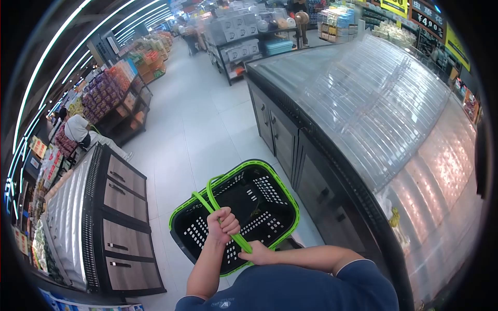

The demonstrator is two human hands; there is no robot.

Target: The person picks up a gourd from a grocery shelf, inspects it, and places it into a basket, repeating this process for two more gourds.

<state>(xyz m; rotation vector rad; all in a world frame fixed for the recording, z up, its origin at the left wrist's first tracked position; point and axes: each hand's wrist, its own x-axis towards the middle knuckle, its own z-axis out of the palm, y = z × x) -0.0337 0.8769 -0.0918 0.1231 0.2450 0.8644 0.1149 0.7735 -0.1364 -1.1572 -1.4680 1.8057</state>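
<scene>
"What am I looking at through your head view?"

"A black shopping basket (249,194) with a bright green rim, in front of my torso in the navy shirt (311,285), above the pale tiled floor (207,140)."

"Which way does it point?"

"Its open top faces up toward my camera. The long axis runs diagonally, from lower left to upper right in my view, with 1 short end toward the left cabinet (124,233) and the other toward the aisle and the right cabinet (321,176). I see slotted walls inside."

"And your hands?"

"Both are clenched on the 2 green handles (199,197), which are drawn together over the basket and slant across its short axis. My left hand (223,224) makes a fist around them, fingers curled over. My right hand (257,254) grasps them lower down, close to the near rim, with my forearm reaching in from the right."

"What stands around you?"

"On the left, that cabinet shows 4 drawer fronts with dark pulls under a silvery cover (70,228). On the right, clear plastic sheeting (373,103) lies over the dark cabinet. Farther up the aisle, 1 person in a white top (77,129) is beside the stacked purple packages (101,96), and gray boxes (236,26) fill a black rack."
</scene>
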